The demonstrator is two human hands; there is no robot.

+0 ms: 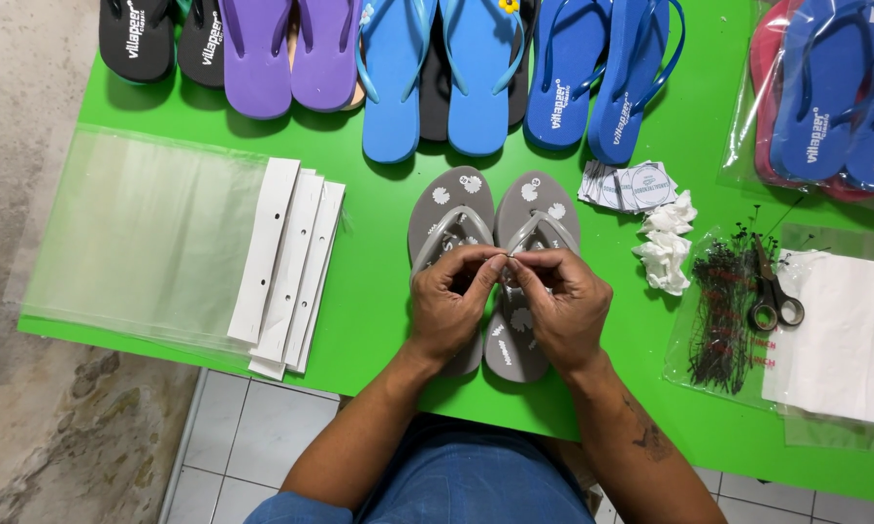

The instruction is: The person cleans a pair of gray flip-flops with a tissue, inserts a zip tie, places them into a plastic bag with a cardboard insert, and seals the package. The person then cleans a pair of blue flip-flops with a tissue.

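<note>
Grey flip-flops [495,218] partly under hands [507,301]

green table [359,252] | flip-flops [476,209], clear bags [136,238], scissors [772,291], white tissue sheets [844,335], paper tags [631,184]

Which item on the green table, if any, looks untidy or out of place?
The crumpled white paper right of the grey flip-flops looks scrunched and loose, while the other flip-flops lie in pairs and the clear bags lie stacked flat.
</note>
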